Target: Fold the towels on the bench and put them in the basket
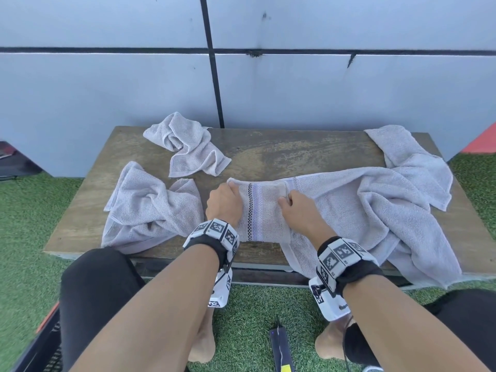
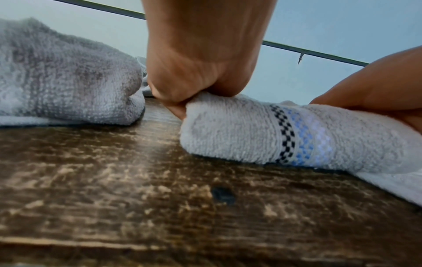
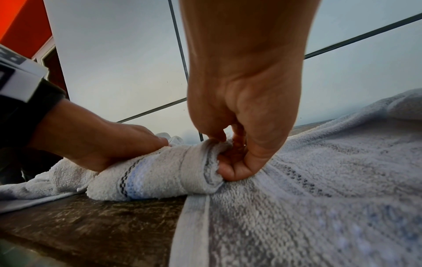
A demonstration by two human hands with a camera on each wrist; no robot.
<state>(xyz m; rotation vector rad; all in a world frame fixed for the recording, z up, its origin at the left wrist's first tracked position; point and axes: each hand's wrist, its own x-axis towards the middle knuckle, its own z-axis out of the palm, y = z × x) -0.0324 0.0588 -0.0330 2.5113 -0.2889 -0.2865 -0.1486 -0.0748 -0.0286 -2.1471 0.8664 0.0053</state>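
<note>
Outdoor or semi-outdoor area, poss. rooftop/terrace; not a domestic interior. Evidence: green artificial turf (image 1: pixel 255 304) as ground cover; backdrop of pale grey wall panels (image 1: pixel 107 84) w/ dark joint lines, scuffed in places; orange-red surface (image 1: pixel 483 142) at far right. Low, weathered wooden bench (image 1: pixel 281 154), top worn and stained, stands against panels. Grey towels (image 1: pixel 150 208) lie on it.

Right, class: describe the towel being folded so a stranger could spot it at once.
Find the wooden bench against the grey wall. Three pale towels lie on it; the big towel spreads across its right half. Only it has a checked stripe, and both hands grip its folded end.
</note>
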